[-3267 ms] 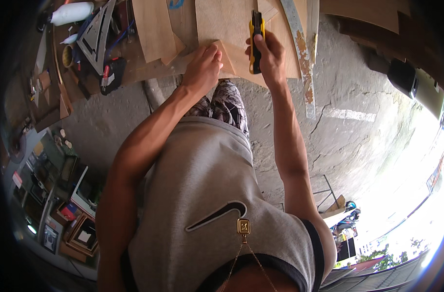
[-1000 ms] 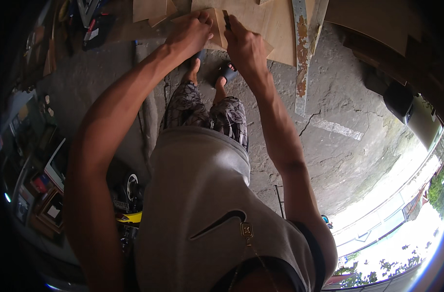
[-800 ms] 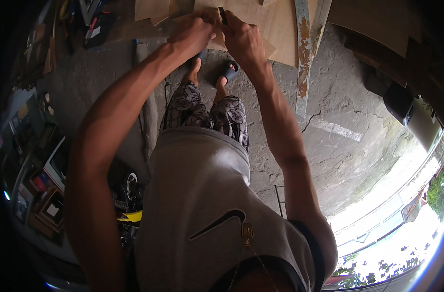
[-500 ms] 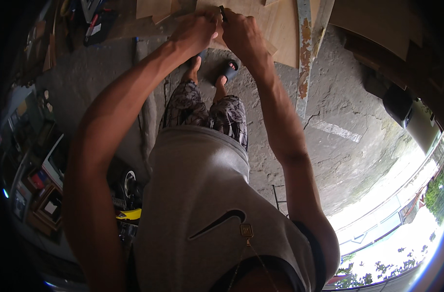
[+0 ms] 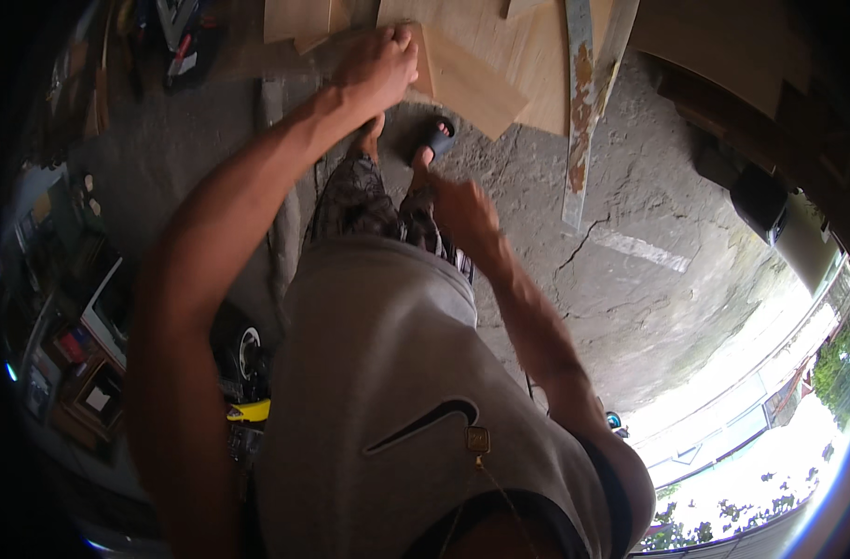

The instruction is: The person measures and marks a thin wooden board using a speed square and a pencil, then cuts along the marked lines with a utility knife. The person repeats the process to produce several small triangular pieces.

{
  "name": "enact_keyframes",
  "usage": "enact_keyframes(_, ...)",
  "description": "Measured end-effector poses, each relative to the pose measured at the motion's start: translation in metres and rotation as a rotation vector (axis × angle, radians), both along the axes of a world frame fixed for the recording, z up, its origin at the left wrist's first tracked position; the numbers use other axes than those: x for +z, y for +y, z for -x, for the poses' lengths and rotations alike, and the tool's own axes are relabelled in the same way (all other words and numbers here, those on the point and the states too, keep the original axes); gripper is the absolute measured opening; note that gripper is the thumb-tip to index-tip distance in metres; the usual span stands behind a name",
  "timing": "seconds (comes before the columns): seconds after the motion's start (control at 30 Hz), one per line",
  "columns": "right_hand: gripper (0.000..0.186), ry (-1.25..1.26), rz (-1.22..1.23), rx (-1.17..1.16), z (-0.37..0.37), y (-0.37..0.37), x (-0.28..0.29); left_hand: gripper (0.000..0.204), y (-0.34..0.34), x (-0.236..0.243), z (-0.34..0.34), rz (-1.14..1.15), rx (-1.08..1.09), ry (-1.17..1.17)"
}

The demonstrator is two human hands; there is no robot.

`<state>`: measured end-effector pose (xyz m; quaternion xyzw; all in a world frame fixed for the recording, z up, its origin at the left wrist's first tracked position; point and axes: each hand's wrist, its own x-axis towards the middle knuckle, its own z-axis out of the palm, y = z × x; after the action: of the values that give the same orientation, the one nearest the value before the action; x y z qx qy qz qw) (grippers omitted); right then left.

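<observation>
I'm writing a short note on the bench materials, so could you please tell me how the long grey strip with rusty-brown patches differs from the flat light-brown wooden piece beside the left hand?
Surface: the grey strip is mottled with rusty patches; the wooden piece is more evenly light brown.
Shape: the strip is long and narrow; the wooden piece is shorter and broader.
Shared: both jut out over the grey floor.
</observation>
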<state>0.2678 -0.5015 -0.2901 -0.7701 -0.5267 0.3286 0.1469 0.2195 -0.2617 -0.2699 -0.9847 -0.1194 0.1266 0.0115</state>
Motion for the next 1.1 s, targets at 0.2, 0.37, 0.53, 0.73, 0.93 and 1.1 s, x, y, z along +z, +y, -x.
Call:
enact_keyframes(0.2,0.034,0.067,-0.238,-0.381,-0.05,0.074,0.047,0.036,0.001,0.001,0.001,0.055,0.021,0.026)
enact_keyframes(0.37,0.034,0.081,-0.344,-0.351,-0.068,0.126,0.027,0.031,0.0,-0.002,0.001,0.174,0.097,-0.065)
enact_keyframes(0.53,0.032,0.074,-0.283,-0.298,-0.067,0.135,0.027,0.028,0.004,-0.011,0.007,0.22,0.093,-0.117)
enact_keyframes(0.73,0.028,0.083,-0.296,-0.341,-0.069,0.135,0.026,0.022,0.002,-0.003,0.004,0.165,0.08,-0.144)
enact_keyframes(0.93,0.019,0.048,-0.226,-0.246,-0.071,0.14,0.026,0.019,0.008,-0.012,0.007,0.259,0.064,-0.111)
enact_keyframes(1.1,0.019,-0.001,-0.223,-0.168,-0.075,0.146,0.019,0.021,0.006,-0.016,0.005,0.199,0.075,-0.096)
